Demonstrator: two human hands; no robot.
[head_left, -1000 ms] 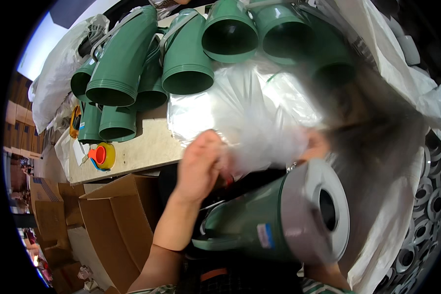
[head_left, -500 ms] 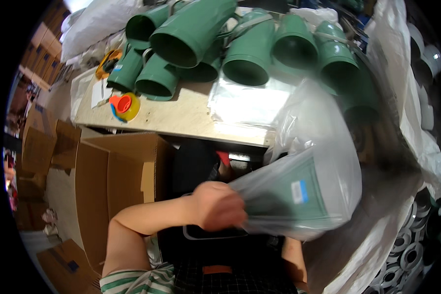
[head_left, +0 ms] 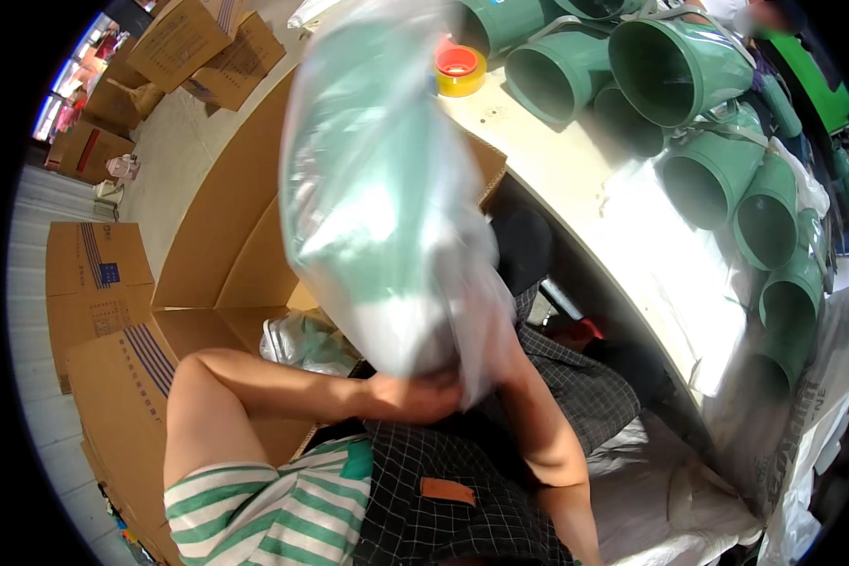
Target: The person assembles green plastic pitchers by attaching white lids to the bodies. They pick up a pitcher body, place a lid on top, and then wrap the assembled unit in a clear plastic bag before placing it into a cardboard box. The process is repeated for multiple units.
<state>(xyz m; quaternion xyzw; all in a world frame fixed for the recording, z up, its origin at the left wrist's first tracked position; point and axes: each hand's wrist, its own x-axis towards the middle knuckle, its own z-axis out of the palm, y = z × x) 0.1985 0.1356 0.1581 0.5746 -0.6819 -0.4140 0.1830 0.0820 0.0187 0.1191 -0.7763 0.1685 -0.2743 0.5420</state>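
A tall green bucket in a clear plastic bag (head_left: pixel 368 189) stands up in front of me, smeared by motion. Low on it, my left hand (head_left: pixel 415 396) is closed around the gathered bag. My right hand (head_left: pixel 486 325) grips the bag's right side, its fingers partly covered by plastic. Behind and left of the bundle is an open cardboard box (head_left: pixel 241 217). Inside that box, another bagged item (head_left: pixel 307 341) lies near my left forearm.
Several green buckets (head_left: pixel 651 75) lie on their sides on the pale table (head_left: pixel 575 156), with yellow and red tape rolls (head_left: pixel 460 80) beside them. Closed cartons (head_left: pixel 184 42) stand at the far left; a white sack (head_left: pixel 670 509) is at the lower right.
My view has turned left. The bagged bucket has swung from my right side to upright before me, over the box's edge. Both hands are now at its lower part.
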